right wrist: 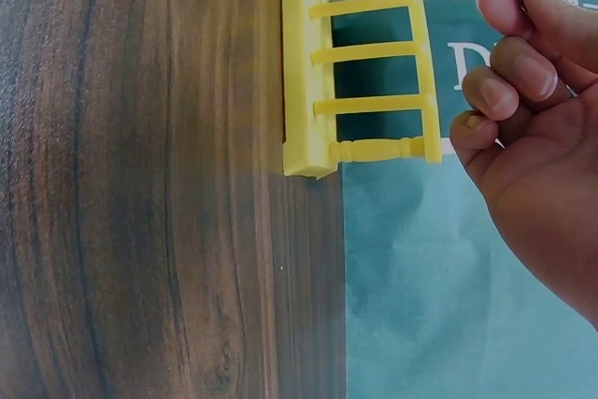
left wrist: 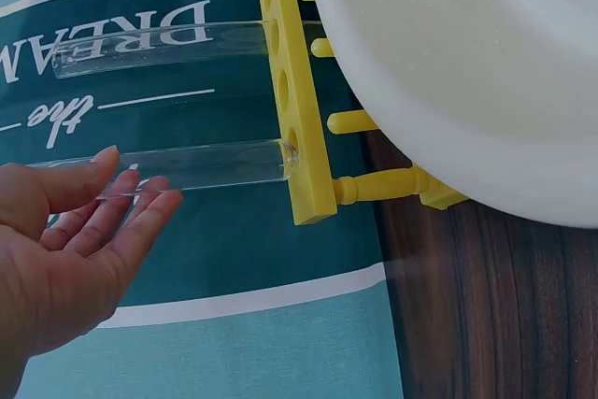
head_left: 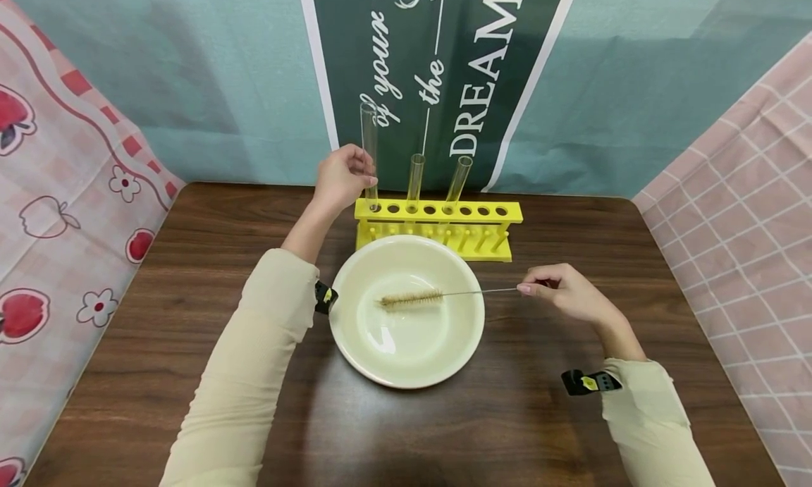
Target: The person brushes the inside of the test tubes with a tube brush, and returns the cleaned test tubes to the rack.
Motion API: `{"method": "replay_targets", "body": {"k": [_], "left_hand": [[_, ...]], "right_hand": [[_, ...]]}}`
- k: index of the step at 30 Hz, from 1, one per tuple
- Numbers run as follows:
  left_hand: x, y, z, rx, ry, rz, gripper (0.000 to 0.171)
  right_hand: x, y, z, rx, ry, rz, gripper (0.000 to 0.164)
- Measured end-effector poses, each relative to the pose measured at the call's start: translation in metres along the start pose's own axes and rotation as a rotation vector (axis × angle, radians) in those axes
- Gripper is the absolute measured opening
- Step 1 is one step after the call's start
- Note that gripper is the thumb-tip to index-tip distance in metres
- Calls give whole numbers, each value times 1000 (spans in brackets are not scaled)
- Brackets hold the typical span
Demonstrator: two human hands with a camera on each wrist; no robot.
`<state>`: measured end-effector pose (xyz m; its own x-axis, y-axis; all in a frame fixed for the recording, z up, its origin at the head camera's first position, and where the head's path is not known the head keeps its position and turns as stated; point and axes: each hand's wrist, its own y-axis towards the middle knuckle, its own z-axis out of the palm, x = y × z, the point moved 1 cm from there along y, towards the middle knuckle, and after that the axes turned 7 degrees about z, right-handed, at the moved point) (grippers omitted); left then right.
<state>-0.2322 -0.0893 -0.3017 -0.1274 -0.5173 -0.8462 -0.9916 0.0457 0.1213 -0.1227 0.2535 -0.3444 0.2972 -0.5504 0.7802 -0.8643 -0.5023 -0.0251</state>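
My left hand (head_left: 345, 179) holds a clear glass test tube (left wrist: 224, 167) upright at the leftmost hole of a yellow test tube rack (head_left: 438, 211). In the left wrist view, the tube's rounded end is at that hole, with thumb and fingers around its upper part. Between thumb and fingertips, my right hand (head_left: 567, 290) pinches the thin twisted wire of a test tube brush (head_left: 412, 299). The brush's tan bristles are over the inside of a cream basin (head_left: 406, 374); whether they touch it, I cannot tell. Two more test tubes, one mid-rack (head_left: 415, 180) and one leaning (head_left: 459, 180), stand in the rack.
The basin sits directly in front of the rack on a dark wooden table (head_left: 507, 430), hiding part of the rack's base. A teal cloth backdrop (head_left: 247, 85) hangs close behind the rack. Patterned cloths line the left (head_left: 70, 275) and right (head_left: 748, 212) sides.
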Motion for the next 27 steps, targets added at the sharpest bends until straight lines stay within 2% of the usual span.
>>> {"method": "replay_targets", "body": {"k": [6, 12, 16, 23, 27], "left_hand": [[4, 4, 6, 42, 36, -37, 13], [14, 7, 14, 83, 85, -49, 13], [20, 6, 18, 107, 108, -48, 13], [26, 3, 23, 147, 136, -100, 14], [29, 3, 24, 158, 151, -106, 14]], "right_hand": [[8, 1, 1, -10, -4, 7, 25], [10, 1, 1, -14, -16, 9, 24], [8, 0, 2, -5, -11, 11, 24], [6, 0, 2, 4, 3, 10, 23], [8, 0, 3, 6, 6, 14, 23]]}}
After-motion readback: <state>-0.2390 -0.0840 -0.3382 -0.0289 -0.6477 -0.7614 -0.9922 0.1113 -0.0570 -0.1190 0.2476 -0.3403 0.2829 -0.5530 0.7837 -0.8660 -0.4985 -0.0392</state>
